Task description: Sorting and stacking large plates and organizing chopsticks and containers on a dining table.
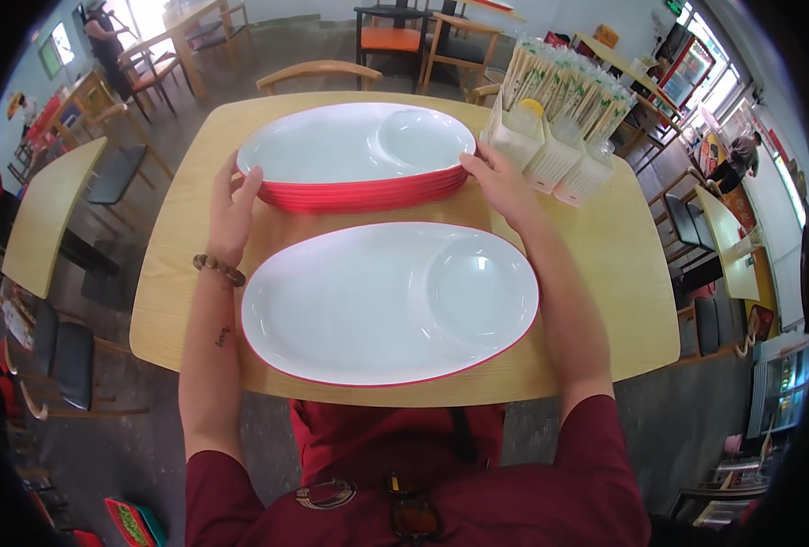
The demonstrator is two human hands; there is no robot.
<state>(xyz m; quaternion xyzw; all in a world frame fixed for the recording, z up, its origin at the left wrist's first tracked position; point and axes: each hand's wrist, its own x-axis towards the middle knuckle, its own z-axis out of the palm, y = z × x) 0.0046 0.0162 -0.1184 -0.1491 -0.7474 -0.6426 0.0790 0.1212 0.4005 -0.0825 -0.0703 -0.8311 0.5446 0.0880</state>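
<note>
Across the far half of the table stands a stack of oval plates, white inside with red outsides. The top plate has a round compartment at its right end. My left hand holds the stack's left end, thumb against the side, the other fingers partly hidden behind the rim. At the opposite end my right hand grips the rim with thumb and fingers. Nearer to me, between my forearms, lies a single oval plate of the same kind, its round compartment also on the right. Neither hand touches that one.
The pale wooden table has rounded corners. White holders with wrapped chopsticks stand at its far right, close to my right hand. A wooden chair is tucked at the far side. Other tables and chairs surround it, with people farther off.
</note>
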